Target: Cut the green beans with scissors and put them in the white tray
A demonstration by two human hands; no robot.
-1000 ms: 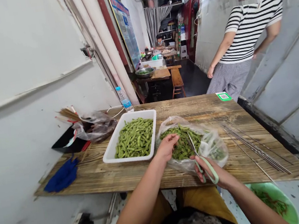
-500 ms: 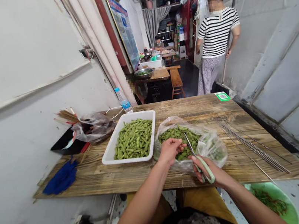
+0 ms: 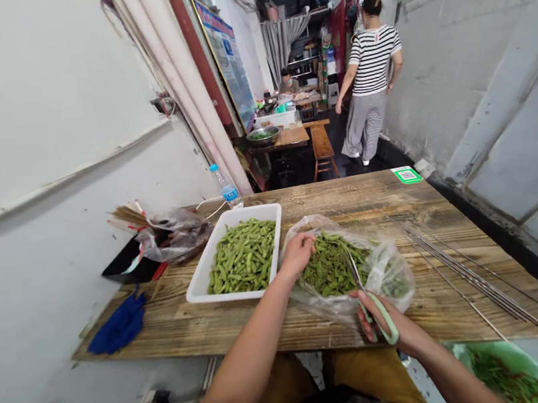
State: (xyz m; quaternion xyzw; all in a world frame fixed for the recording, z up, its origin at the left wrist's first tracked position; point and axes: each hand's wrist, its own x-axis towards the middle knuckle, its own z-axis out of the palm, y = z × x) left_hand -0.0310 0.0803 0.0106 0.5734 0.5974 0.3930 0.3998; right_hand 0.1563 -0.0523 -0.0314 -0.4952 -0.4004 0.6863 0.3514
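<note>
My right hand grips a pair of scissors with pale green handles, their blades pointing up over the bag. Green edamame pods fill the clear plastic bag in front of me. My left hand is over the bag's left edge with its fingers curled together; what they hold is hidden. Left of it stands a white tray, with many edamame pods heaped inside.
Metal skewers lie at the table's right. At the left are a blue cloth, a black box and a water bottle. A green basin stands below. Beyond the table walks a person in a striped top.
My left hand has moved from beside the scissor blades up and left to the bag's edge. The scissors stay in my right hand. The person in stripes has walked farther off.
</note>
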